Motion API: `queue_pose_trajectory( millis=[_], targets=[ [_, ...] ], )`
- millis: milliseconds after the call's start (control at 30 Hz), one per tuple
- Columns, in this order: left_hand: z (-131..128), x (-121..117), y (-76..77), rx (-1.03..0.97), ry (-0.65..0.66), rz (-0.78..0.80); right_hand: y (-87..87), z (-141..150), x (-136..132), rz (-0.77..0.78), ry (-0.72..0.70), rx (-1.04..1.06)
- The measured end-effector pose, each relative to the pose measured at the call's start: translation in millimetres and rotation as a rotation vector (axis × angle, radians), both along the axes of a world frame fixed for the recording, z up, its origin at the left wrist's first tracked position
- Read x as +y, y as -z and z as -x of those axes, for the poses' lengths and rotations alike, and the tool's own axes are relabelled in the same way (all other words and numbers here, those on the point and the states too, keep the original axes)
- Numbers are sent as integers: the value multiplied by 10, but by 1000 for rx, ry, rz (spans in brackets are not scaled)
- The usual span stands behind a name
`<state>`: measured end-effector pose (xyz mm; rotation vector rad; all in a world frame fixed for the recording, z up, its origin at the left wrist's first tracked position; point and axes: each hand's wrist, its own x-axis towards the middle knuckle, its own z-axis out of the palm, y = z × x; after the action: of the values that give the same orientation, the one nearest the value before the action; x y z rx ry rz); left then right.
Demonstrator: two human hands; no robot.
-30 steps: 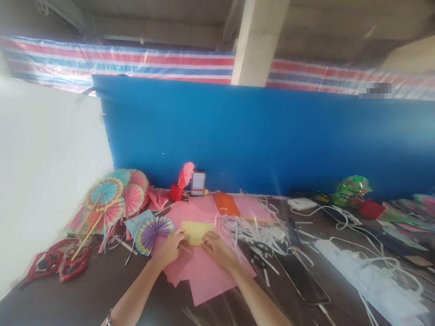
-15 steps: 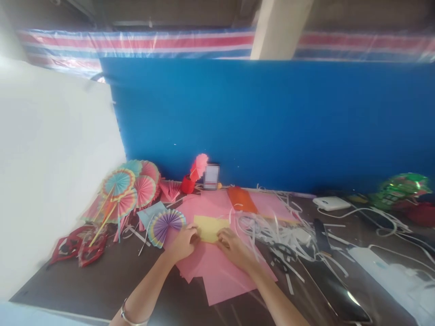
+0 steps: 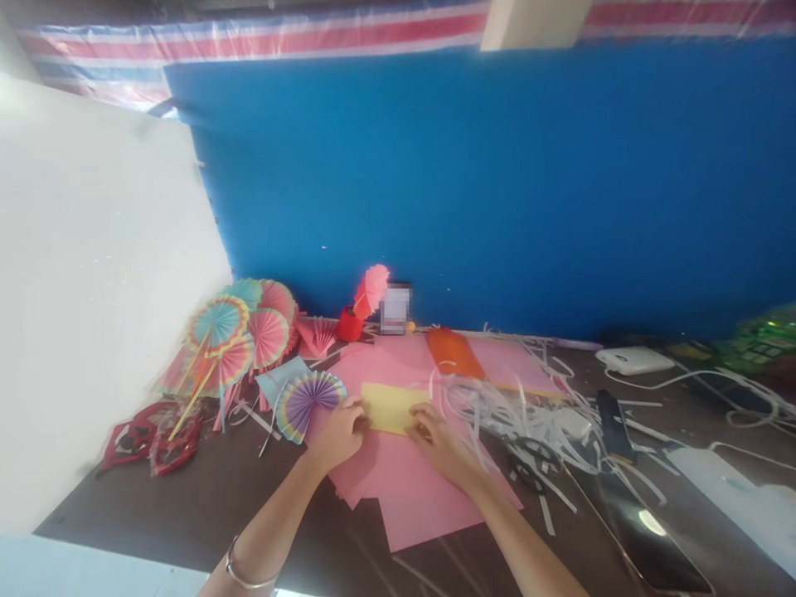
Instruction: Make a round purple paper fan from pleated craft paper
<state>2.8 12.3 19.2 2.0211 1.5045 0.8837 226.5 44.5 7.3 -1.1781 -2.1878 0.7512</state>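
Note:
A small rectangular piece of yellow paper [image 3: 390, 406] is held flat between my two hands. My left hand [image 3: 341, 429] pinches its left end, thumb and fingers closed. At its right end my right hand [image 3: 436, 438] grips it the same way, fingers curled. Under the hands lie overlapping pink paper sheets [image 3: 423, 506] on the dark table [image 3: 267, 506]. Just left of my left hand rests a pleated purple paper fan [image 3: 309, 404] with a multicoloured rim, partly over a light blue paper [image 3: 279, 383].
Several folded paper fans [image 3: 217, 325] stand at the left, behind red-framed items [image 3: 130, 435] in clear wrap. Right of the sheets are tangled white paper strips [image 3: 497, 410], a black phone [image 3: 647, 531] and white cables [image 3: 746, 390]. Orange paper [image 3: 455, 354] lies at the back by a blue partition [image 3: 473, 191].
The head view has tilted down and swung left, so the scene sits further right in the picture. Both hands keep hold of the yellow paper, with little visible change in their grip.

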Motion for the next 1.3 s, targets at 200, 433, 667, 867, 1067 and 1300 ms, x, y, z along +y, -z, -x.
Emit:
queue_pose_trajectory(
  millis=[200,433,667,867,1067,1300],
  targets=[
    [2,32,44,-55,-59,-19,37,-16,30,-39,35,-31],
    [-13,42,85,-52,-97,-9,-10,-3,12,42,69,-42],
    [-25,45,100,-69,-113,4,-66,23,-24,20,87,-35],
    [-40,33,93,-69,-119,29,-105,35,-52,0,88,-58],
    [-47,27,108,-85,-131,49,-107,29,-48,-22,70,-70],
    [-49,-1,165,27,51,-112,-125,40,-55,-35,86,-93]
  ],
)
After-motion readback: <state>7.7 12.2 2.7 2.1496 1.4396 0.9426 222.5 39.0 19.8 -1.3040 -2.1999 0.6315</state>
